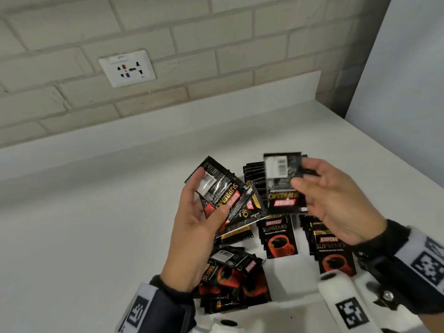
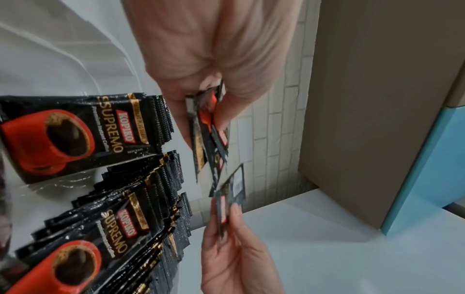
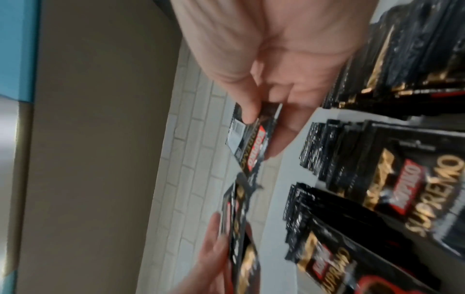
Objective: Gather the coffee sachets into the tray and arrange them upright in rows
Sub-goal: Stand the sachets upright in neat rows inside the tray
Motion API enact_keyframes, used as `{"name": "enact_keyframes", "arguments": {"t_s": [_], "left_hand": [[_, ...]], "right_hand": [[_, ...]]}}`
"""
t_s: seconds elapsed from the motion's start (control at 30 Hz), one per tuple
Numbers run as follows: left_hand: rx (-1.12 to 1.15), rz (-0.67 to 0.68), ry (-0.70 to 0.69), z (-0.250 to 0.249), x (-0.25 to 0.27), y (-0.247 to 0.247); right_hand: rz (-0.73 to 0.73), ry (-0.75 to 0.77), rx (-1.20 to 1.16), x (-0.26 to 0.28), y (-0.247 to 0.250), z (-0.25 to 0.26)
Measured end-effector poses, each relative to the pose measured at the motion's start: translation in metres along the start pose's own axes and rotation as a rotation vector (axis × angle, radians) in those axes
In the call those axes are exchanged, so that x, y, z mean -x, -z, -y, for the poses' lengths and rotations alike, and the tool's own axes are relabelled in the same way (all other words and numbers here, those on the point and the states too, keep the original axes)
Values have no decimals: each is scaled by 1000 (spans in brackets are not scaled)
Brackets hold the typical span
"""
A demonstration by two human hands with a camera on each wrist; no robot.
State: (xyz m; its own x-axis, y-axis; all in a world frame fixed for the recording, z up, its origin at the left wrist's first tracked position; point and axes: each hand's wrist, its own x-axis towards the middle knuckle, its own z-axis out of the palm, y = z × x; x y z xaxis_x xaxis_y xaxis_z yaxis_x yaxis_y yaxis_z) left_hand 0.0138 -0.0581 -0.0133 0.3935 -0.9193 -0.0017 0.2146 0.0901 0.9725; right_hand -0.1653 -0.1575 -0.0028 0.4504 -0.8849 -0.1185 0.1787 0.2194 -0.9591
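Note:
Black Kopiko Supremo coffee sachets stand upright in rows (image 1: 278, 236) inside a pale tray (image 1: 281, 280), with another row (image 1: 334, 255) at the right. Loose sachets (image 1: 230, 277) lie jumbled at the tray's near left. Above the tray my left hand (image 1: 206, 198) grips a fan of several sachets (image 1: 230, 195) between thumb and fingers. My right hand (image 1: 304, 175) pinches a single sachet (image 1: 281, 174), barcode side facing me, just right of the fan. The left wrist view shows the left hand's bundle (image 2: 208, 127) and the right wrist view the right hand's sachet (image 3: 251, 147).
The tray sits on a white counter (image 1: 96, 236) against a pale brick wall with a socket plate (image 1: 127, 68). A tall panel (image 1: 396, 68) bounds the counter at the right. The tray's clear wall (image 2: 62, 55) shows in the left wrist view.

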Motion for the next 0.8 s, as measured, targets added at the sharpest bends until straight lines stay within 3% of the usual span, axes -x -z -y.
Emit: {"name": "enact_keyframes", "arguments": {"t_s": [0.17, 0.3, 0.4, 0.5, 0.8], "left_hand": [[-48, 33, -23, 4, 1, 2], [-88, 102, 0, 3, 1, -2], [-106, 163, 11, 0, 1, -9], [-121, 203, 27, -5, 4, -14], [-207, 201, 71, -5, 8, -12]], "right_hand": [[-72, 193, -101, 3, 10, 17], [118, 167, -20, 7, 4, 22], [234, 98, 191, 6, -11, 14], [205, 98, 298, 0, -21, 5], [75, 77, 168, -6, -16, -1]]}}
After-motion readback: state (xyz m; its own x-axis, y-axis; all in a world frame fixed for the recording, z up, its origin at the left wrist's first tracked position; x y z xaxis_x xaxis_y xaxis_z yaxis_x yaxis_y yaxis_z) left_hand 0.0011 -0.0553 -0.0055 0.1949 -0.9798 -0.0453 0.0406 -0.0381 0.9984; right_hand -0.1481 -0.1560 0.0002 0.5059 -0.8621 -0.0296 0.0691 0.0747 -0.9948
